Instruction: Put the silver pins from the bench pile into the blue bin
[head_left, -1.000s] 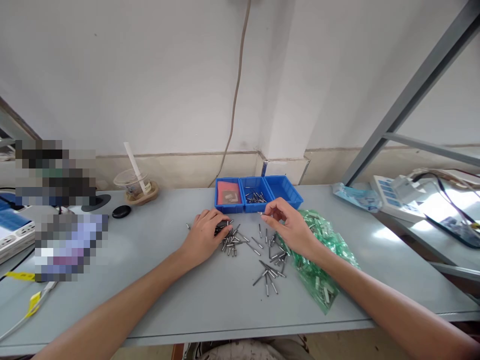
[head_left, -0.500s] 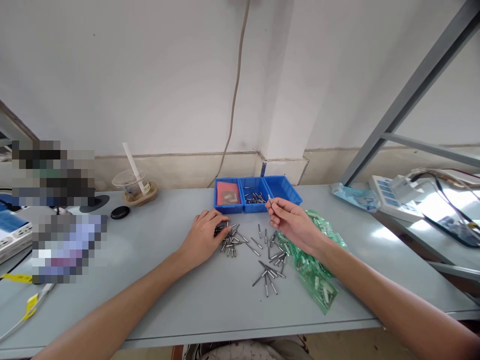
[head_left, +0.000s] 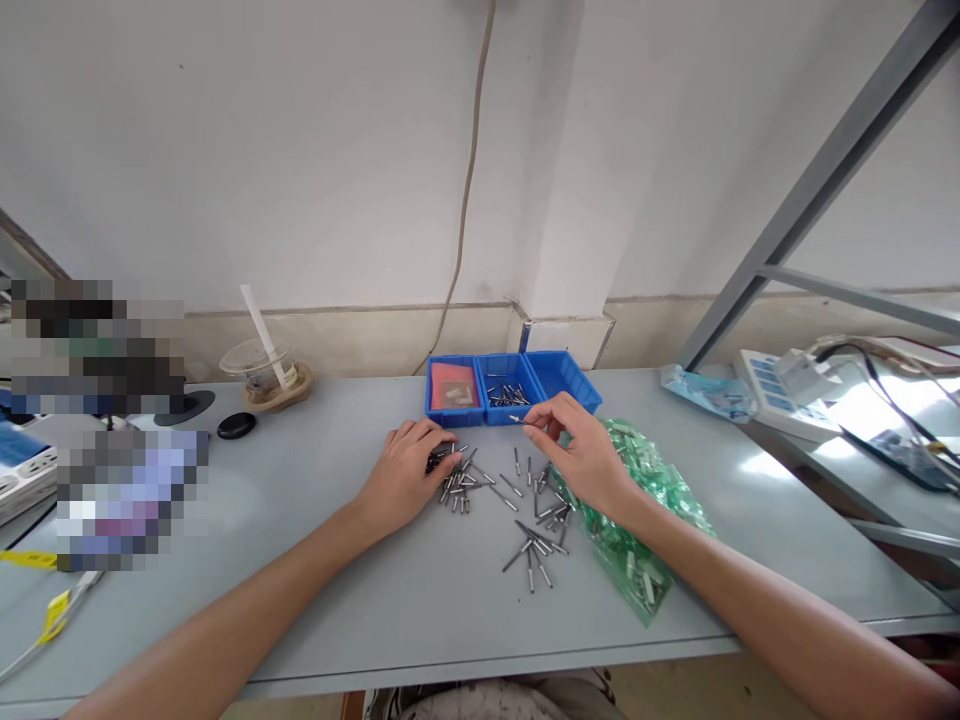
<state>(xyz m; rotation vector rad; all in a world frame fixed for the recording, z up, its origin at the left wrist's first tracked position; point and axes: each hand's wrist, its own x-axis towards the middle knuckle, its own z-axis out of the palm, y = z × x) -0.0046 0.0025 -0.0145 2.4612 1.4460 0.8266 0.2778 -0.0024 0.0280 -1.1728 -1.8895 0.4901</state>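
Between thumb and fingertips my right hand [head_left: 574,440] pinches one thin metal rivet [head_left: 517,419], just in front of the blue bins. My left hand [head_left: 405,468] rests on the table with curved fingers around the left edge of a pile of metal rivets [head_left: 459,486]; what its fingertips hold, if anything, is hidden. More rivets [head_left: 536,545] lie loose in the middle. The middle blue bin [head_left: 491,412] contains several rivets, the left bin [head_left: 429,395] a red item and a small clear bag, and the right bin [head_left: 559,372] nothing visible.
A green plastic bag [head_left: 637,530] of small parts lies under and beside my right forearm. Farther right are a blue wrapper [head_left: 709,395] and a power strip [head_left: 780,395]. A plastic cup [head_left: 259,368] and a black round object [head_left: 236,426] are at left.
My right hand has turned and moved slightly left and down, with the rivet now pointing left. My left hand has stayed by the pile.
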